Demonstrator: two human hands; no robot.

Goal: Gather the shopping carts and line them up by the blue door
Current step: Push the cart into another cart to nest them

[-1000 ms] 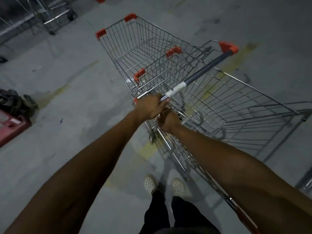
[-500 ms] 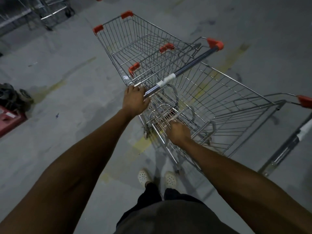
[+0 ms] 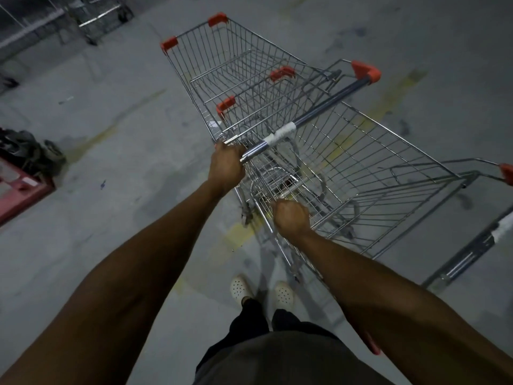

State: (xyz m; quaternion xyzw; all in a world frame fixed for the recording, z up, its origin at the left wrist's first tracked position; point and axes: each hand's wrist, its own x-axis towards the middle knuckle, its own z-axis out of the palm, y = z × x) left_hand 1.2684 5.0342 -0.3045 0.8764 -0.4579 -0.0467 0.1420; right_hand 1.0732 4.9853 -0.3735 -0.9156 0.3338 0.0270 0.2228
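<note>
Two wire shopping carts with red corner caps stand nested on the grey floor. The front cart (image 3: 222, 59) points away from me, and its dark handle bar (image 3: 319, 112) runs diagonally up to the right. My left hand (image 3: 226, 168) grips the near left end of that bar. The rear cart (image 3: 374, 173) is pushed into the front one, with its basket angled off to the right. Its own handle (image 3: 472, 245) sits at the right edge. My right hand (image 3: 291, 218) grips the near top rim of the rear cart's basket. No blue door is in view.
More carts (image 3: 102, 18) stand at the top left. A red pallet-like object (image 3: 22, 187) and a dark wheeled thing (image 3: 33, 151) lie on the floor at the left. Faded yellow lines (image 3: 388, 101) cross the concrete. My feet in white shoes (image 3: 240, 289) stand below the carts.
My right hand left the handle end and slid back along the rear cart's rim. The rear cart's handle came into view at the right as the view shifted.
</note>
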